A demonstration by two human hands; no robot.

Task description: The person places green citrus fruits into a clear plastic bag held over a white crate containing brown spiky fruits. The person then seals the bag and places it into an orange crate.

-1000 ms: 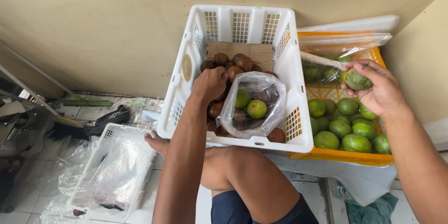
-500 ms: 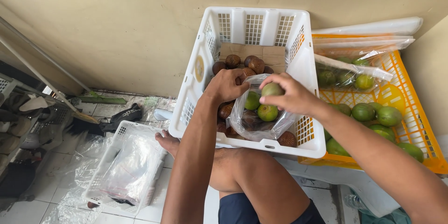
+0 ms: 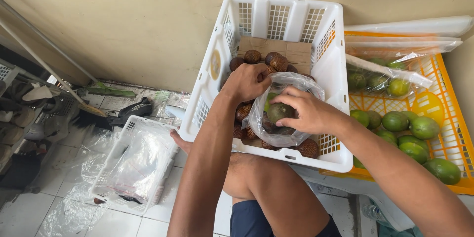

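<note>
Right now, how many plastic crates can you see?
3. A tall white crate with brown scaly fruit sits by the hands, an orange crate of green fruit right of it, a small white crate on the floor left.

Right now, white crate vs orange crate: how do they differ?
The white crate is deep with high slotted walls; the orange crate is shallow and latticed. The white crate holds brown scaly fruit and the clear bag both hands work in; the orange crate holds loose green fruit. Both are plastic, side by side.
</note>
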